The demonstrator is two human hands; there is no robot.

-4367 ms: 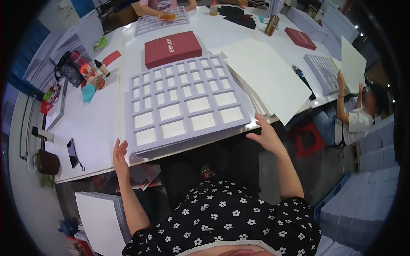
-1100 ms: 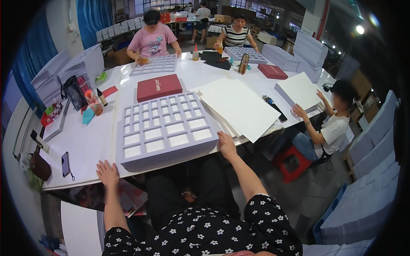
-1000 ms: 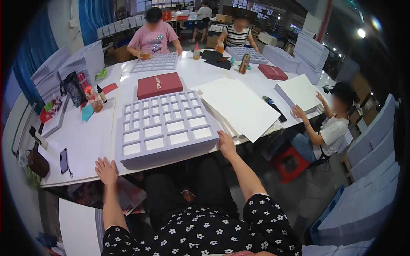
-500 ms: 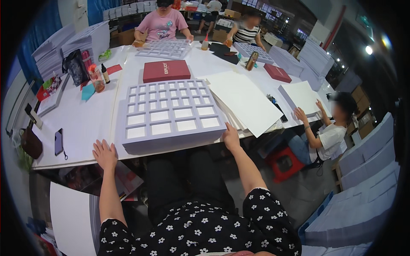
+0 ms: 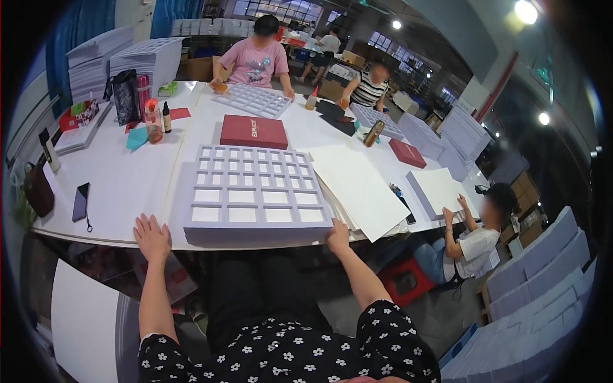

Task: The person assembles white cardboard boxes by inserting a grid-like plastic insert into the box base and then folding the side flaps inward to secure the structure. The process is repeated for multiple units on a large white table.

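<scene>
A thick pale lilac compartment tray, possibly several stacked, lies in front of me at the table's near edge. Its rectangular compartments have white bottoms. My left hand rests flat on the table edge left of the tray, fingers spread, holding nothing. At the tray's near right corner is my right hand, fingers curled in against the corner and table edge; whatever they may grip is hidden. Just behind the tray lies a closed dark red box. Large white sheets overlap to its right.
A phone lies at left, with bottles and a dark bag farther back. Co-workers sit across the white table and at right, one by a stack of white sheets. Piles of boards stand behind.
My view has tilted up, so the table and tray sit lower in the picture. Both my hands keep their places at the table edge; the tray has not visibly moved.
</scene>
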